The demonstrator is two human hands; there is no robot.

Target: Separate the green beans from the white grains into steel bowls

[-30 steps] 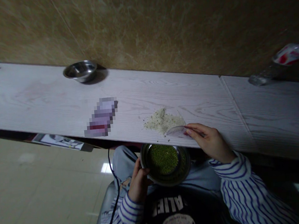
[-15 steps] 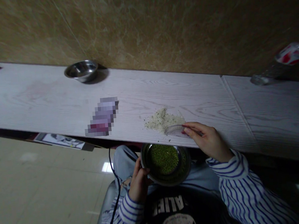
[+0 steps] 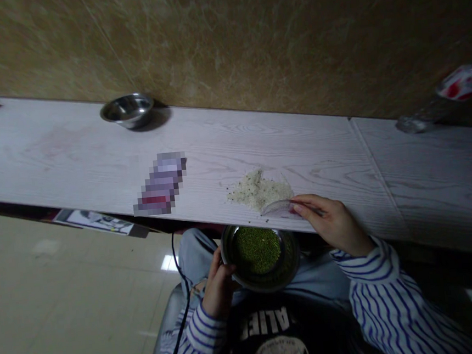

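We pinch a clear, thin, curved plastic piece (image 3: 277, 208) between the thumb and fingers of the right hand (image 3: 335, 220), beside a loose white granular pile (image 3: 257, 190) with dark specks on the pale wood-grain surface (image 3: 299, 144). We grip the rim of a round metal bowl of green beans (image 3: 259, 250) with the left hand (image 3: 219, 286), below the surface's front edge. A shiny, empty-looking steel bowl (image 3: 128, 111) sits near the wall.

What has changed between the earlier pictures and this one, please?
Nothing has visibly changed: the left hand still holds the metal bowl of green beans, and the right hand still holds the clear plastic piece at the white grains.
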